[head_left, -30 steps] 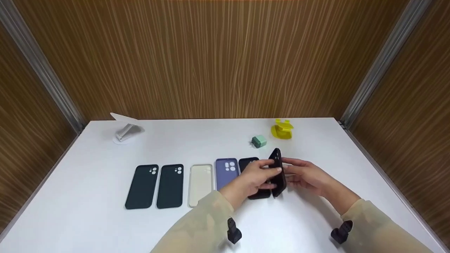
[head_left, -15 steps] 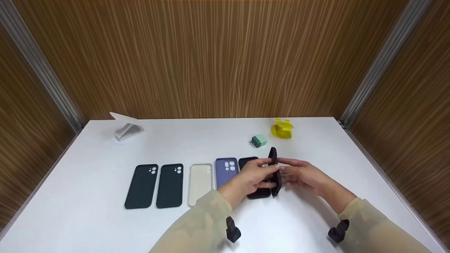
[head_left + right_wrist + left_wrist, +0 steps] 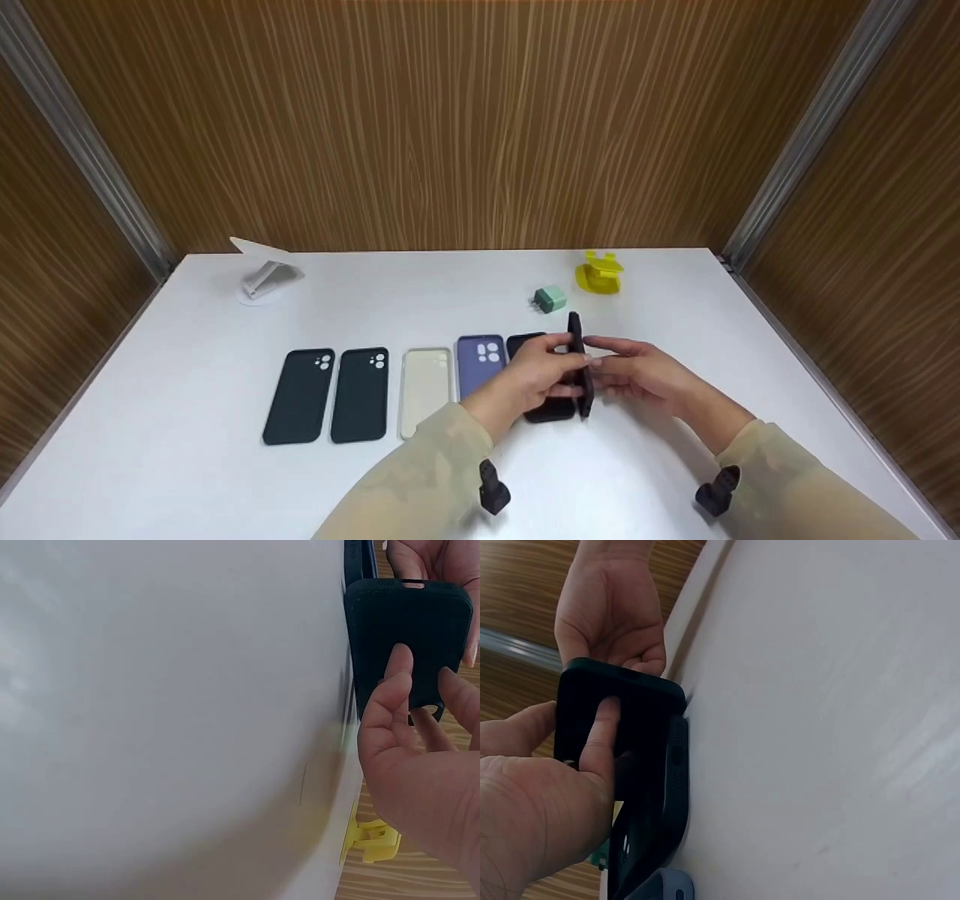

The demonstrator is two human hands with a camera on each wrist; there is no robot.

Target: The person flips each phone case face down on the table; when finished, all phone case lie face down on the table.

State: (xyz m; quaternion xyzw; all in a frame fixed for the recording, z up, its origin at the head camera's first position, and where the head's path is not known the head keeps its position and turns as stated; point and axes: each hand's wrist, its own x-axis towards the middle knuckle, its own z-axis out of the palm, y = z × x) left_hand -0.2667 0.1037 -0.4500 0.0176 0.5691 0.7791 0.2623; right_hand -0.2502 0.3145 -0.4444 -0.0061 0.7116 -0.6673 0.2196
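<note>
A dark phone case [image 3: 586, 397] stands on its long edge at the right end of a row of cases, held between both hands. My left hand [image 3: 531, 373] grips it from the left, one finger lying across its hollow inner face in the left wrist view. From the right, my right hand [image 3: 646, 376] holds it with fingertips on the outer back [image 3: 409, 619] and the thumb by the upper edge. Close on its left lies another black phone case [image 3: 551, 411], partly covered by my left hand. A purple case [image 3: 478, 364] lies beyond that one.
Further left in the row lie a cream case [image 3: 425, 390] and two dark green cases [image 3: 360, 394]. Behind stand a green charger plug [image 3: 551, 298], a yellow phone stand [image 3: 600, 276] and a white phone stand [image 3: 264, 271]. Wood-grain panels enclose the white table [image 3: 187, 480].
Both hands have moved slightly left with the held phone case, which has turned more edge-on to the head view. The row of cases has stayed put.
</note>
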